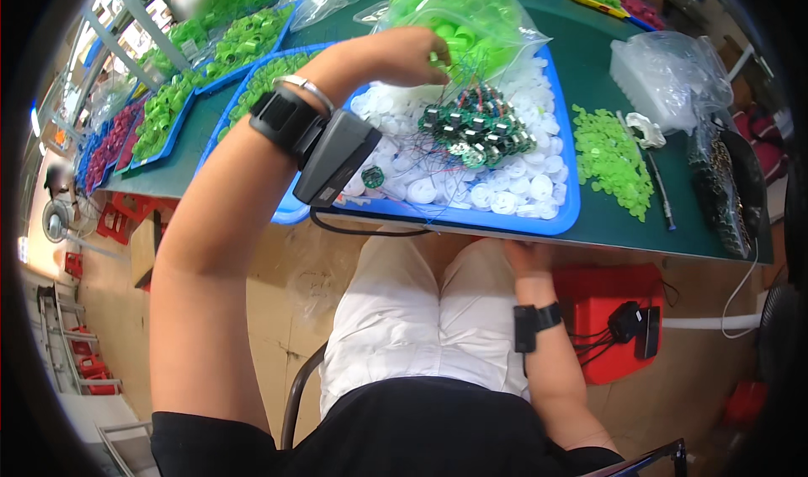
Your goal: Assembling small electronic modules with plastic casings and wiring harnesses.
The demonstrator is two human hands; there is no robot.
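Observation:
My left hand [411, 56] reaches across the blue tray [566, 207], with its fingers curled at the near side of a clear bag of bright green plastic caps [459, 35]. What the fingers hold, if anything, is hidden. Right beside this hand, a heap of small green circuit boards with thin wires [480, 127] rests on white plastic caps [505, 199] in the tray. One single round board [372, 176] lies apart, near the tray's front. My right hand [528, 256] is low at the table's front edge, above my thigh, its fingers mostly hidden.
Loose green pieces [610, 157] and a pen-like tool [661, 192] lie right of the tray. Beyond are a bag of white parts [665, 77] and a dark container [728, 191]. Trays of green parts [177, 111] stand left. A red stool [589, 363] holds cabled devices.

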